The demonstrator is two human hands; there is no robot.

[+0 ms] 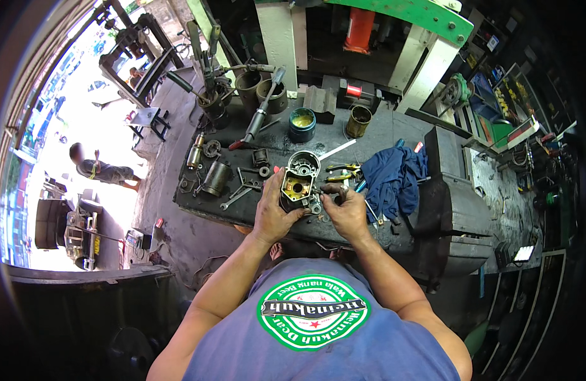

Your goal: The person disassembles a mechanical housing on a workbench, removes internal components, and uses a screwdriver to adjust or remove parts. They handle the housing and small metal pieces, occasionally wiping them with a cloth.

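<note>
Both hands met at the front edge of the worktop (394, 130). My left hand (275, 213) was wrapped around the motor housing (299, 178), fingers closed on its lower end, holding it just above the worktop. Its long axis ran away from me, open end up and tilted slightly right. My right hand (347, 209) sat just right of the housing, fingers pinched narrow on a small metal part (331, 189) beside its lower end, the nearer hand to that opening.

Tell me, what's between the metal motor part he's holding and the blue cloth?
Yellow-handled pliers lie between the motor housing and the blue cloth, seen in the head view.
</note>
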